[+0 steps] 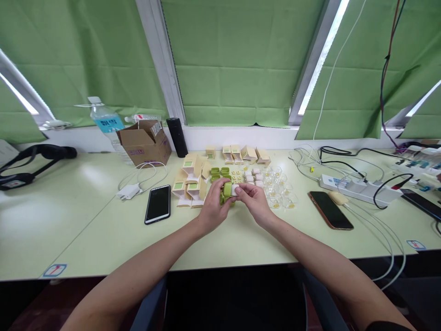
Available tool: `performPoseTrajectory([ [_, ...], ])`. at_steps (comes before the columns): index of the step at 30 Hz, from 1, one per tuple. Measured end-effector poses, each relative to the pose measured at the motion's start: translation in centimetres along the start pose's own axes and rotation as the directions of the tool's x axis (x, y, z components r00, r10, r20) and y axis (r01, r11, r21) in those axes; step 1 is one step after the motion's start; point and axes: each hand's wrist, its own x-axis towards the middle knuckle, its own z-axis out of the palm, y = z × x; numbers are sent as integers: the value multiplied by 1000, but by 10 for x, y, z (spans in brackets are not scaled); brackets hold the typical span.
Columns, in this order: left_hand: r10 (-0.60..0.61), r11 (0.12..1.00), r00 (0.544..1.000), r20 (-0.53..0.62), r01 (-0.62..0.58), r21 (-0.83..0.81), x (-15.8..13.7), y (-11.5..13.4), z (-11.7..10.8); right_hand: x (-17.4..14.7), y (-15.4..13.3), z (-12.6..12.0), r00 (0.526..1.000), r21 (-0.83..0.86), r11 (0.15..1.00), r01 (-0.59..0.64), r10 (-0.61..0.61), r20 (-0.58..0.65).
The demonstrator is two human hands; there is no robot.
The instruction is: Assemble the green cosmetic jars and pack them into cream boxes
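The blue label [109,123] on the clear bottle [98,110] reads "飘雪".

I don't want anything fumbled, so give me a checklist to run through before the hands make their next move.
1. Left hand gripping the green, rounded plastic-looking piece: ok.
2. Right hand holding the small white block: ok, pinched in the fingers beside the green piece.
3. White block fully seated in the green piece: cannot tell; fingers hide part of the join.
4. Other pale, rounded blocks within reach: ok, it seems; they lie just beyond the right hand.
5. Black-screened phone with white bezels apart from the left arm: ok, a gap shows.
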Motion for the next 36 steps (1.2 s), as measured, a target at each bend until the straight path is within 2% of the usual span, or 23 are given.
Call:
performPoseTrajectory([
  [6, -159, 971, 987, 33, 163, -175, 2, -1, 0, 0, -1, -4, 1000, -15, 1000, 18, -18, 6],
  [13, -165, 962, 986, 37, 169, -216, 6, -3, -3, 0, -5, -6, 998, -52, 997, 56, -55, 28],
  [21, -192, 960, 978, 81, 204, -189, 6, -6, -7, 0, -7, -8, 997, -78, 995, 66, -63, 38],
  [31, -100, 992, 989, 112, 107, -59, 1, -3, -4, -1, -4, -5, 999, -87, 996, 31, -29, 19],
  [36, -55, 999, 993, 109, 54, 6, -1, -1, -4, -3, 0, -1, 999, -89, 995, 52, -52, 3],
])
